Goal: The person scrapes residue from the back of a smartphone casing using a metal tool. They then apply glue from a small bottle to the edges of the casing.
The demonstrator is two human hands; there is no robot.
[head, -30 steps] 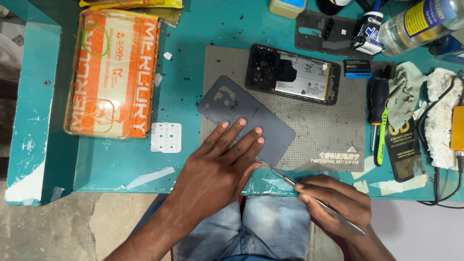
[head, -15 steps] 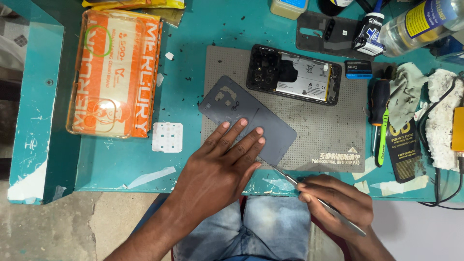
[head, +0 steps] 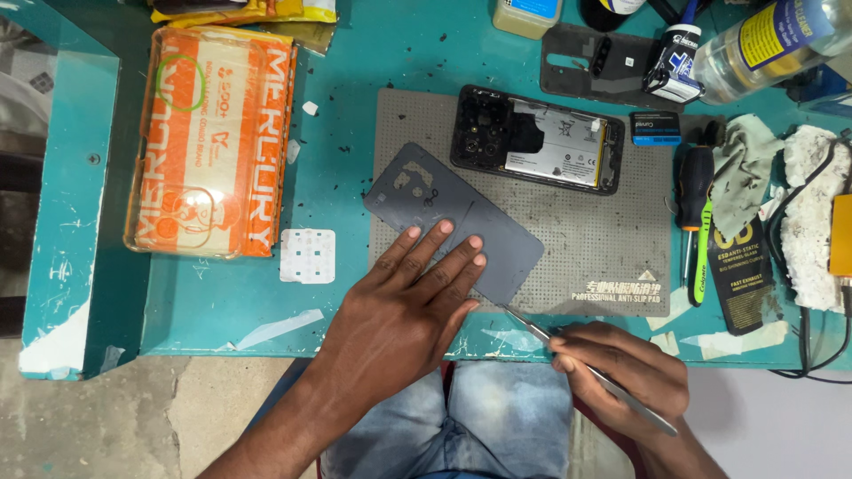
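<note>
Head view looks straight down on my teal workbench [head: 231, 302], and I place everything from the grey perforated anti-slip mat [head: 603, 248] in its middle. My left hand [head: 404, 306] lies flat with the fingers spread and pressing on the near end of the dark grey plastic phone back cover [head: 444, 217], which rests slantwise across the mat's left part, its camera-cutout end pointing to the far left and hanging a little over the mat's left edge. My right hand [head: 626, 372] sits just off the mat's near edge, over my jeans, its fingers closed in a pinch on thin silver metal tweezers [head: 568, 353]; the tip reaches up to the near corner of the cover, though I cannot tell whether it touches. On the mat's far side lies the opened black phone body [head: 537, 140] with its pale battery showing, apart from the cover. Well left of the mat sits an orange cardboard box wrapped in clear film [head: 213, 142], and between that and the mat a small white square sheet [head: 308, 255]. Just right of the mat lie a black-handled screwdriver [head: 693, 191] and a green-handled tool [head: 701, 253].
</note>
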